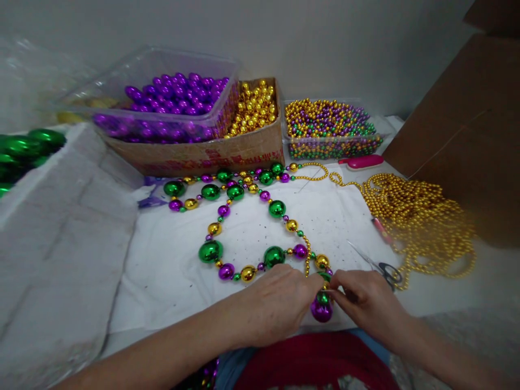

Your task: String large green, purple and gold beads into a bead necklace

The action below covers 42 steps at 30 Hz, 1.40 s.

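Observation:
A bead necklace (248, 273) of shiny green, gold and purple balls lies looped over the white cloth. Its near end comes up between my two hands at the front edge. My left hand (280, 303) is closed, thumb and finger pinching the strand beside a gold bead chain. Just to its right, my right hand (368, 300) also pinches the strand, and a thin pale thread or edge shows between the fingertips. A large purple ball (322, 310) hangs just below the fingers. The exact spot gripped is partly hidden by the fingers.
Purple balls fill a clear tub (162, 115) on a cardboard box (195, 158) holding gold beads. A second tub (337, 142) has small mixed beads. Gold bead chains (422, 222), scissors (382, 268) and a pink-handled tool (361, 162) lie right. Green balls (24, 151) sit left.

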Each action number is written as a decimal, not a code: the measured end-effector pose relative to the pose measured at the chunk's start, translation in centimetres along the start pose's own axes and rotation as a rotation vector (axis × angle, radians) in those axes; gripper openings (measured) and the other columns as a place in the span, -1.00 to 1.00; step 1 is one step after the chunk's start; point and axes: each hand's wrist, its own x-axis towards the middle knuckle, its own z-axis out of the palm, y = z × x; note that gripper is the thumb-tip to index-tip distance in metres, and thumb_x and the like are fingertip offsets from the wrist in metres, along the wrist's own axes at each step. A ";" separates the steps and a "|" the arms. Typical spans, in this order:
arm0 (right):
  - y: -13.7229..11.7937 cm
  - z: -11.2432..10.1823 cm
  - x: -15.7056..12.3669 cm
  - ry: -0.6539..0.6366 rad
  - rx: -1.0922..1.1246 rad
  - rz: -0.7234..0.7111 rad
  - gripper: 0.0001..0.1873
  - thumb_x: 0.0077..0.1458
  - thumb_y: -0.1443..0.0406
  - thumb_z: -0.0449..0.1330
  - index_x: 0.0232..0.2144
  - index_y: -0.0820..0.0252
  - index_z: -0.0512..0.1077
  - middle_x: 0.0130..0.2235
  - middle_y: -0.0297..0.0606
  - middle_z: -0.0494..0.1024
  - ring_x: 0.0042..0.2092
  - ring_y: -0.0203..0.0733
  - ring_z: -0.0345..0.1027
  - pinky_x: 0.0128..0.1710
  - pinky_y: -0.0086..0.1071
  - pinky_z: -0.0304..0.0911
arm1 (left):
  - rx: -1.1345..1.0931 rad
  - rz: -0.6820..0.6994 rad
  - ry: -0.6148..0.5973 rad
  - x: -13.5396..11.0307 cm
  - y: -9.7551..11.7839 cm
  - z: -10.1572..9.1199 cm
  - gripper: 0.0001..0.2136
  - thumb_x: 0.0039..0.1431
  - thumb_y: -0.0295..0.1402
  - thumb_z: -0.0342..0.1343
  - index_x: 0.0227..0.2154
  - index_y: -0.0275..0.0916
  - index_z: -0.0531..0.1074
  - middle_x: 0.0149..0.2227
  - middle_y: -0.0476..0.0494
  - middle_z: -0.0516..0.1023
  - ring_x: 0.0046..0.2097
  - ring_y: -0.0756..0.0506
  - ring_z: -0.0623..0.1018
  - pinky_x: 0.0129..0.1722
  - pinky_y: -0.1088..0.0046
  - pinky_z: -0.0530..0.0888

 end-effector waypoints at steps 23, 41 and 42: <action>-0.1 -0.3 0.2 -0.157 0.112 0.075 -0.74 0.00 0.12 0.27 -0.36 0.20 0.47 -0.62 -0.48 0.21 -0.56 -0.37 0.08 -0.53 -0.46 -0.11 | 0.049 0.108 -0.020 0.3 0.1 0.1 -0.77 0.06 -0.58 -0.04 -0.21 -0.31 0.35 -0.48 -0.15 0.51 -0.46 -0.09 0.43 -0.46 0.40 0.19; -0.2 1.5 -0.4 0.173 0.128 0.062 -0.75 0.16 0.15 0.12 -0.24 0.21 0.44 -0.64 -0.47 0.28 -0.62 -0.36 0.14 -0.61 -0.49 0.00 | -1.080 -0.270 0.161 1.6 -1.8 3.0 -0.83 0.13 -0.36 -0.04 -0.33 -0.32 0.41 -0.59 0.11 0.22 -0.57 0.08 0.18 -0.59 0.56 0.07; -0.3 1.6 -0.5 0.203 0.075 0.043 -0.71 0.12 0.12 0.17 -0.23 0.21 0.45 -0.63 -0.47 0.28 -0.61 -0.35 0.15 -0.58 -0.48 0.01 | -1.043 -0.250 0.160 1.5 -1.7 3.0 -0.84 0.13 -0.36 -0.04 -0.34 -0.31 0.41 -0.58 0.09 0.24 -0.55 0.07 0.20 -0.57 0.56 0.09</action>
